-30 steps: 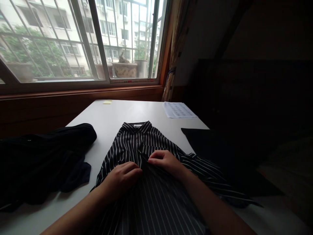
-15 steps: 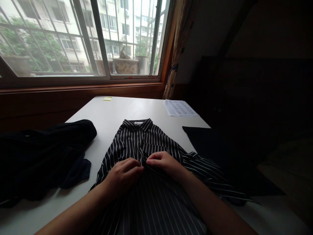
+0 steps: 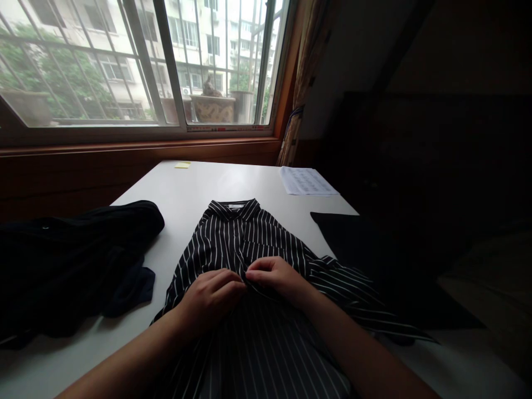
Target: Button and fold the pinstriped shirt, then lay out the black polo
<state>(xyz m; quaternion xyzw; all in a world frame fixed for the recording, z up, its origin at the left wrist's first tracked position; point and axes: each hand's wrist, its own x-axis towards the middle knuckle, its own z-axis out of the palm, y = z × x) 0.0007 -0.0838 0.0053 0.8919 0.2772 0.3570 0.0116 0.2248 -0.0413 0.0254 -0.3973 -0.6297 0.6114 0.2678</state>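
Observation:
A black shirt with white stripes (image 3: 266,332) lies front up on the white table (image 3: 233,180), its collar (image 3: 235,209) toward the window. Over the middle of its front, both hands meet at the button placket. My left hand (image 3: 211,293) has its fingers bent and closed on the placket cloth. Just to the right, my right hand (image 3: 276,277) pinches the edge of the same placket between thumb and forefinger. The fingertips almost touch. Any button between them is too small or hidden to make out. One sleeve (image 3: 349,282) spreads out to the right.
Dark clothing (image 3: 75,266) is heaped on the left of the table. A flat dark cloth or garment (image 3: 382,255) lies on the right. Printed sheets (image 3: 310,181) and a yellow sticky note (image 3: 182,164) rest at the far edge, below a barred window (image 3: 216,66).
My right hand has shifted slightly left, closer to the left fingertips. My left hand stays almost in place on the placket. The whole view has moved a little.

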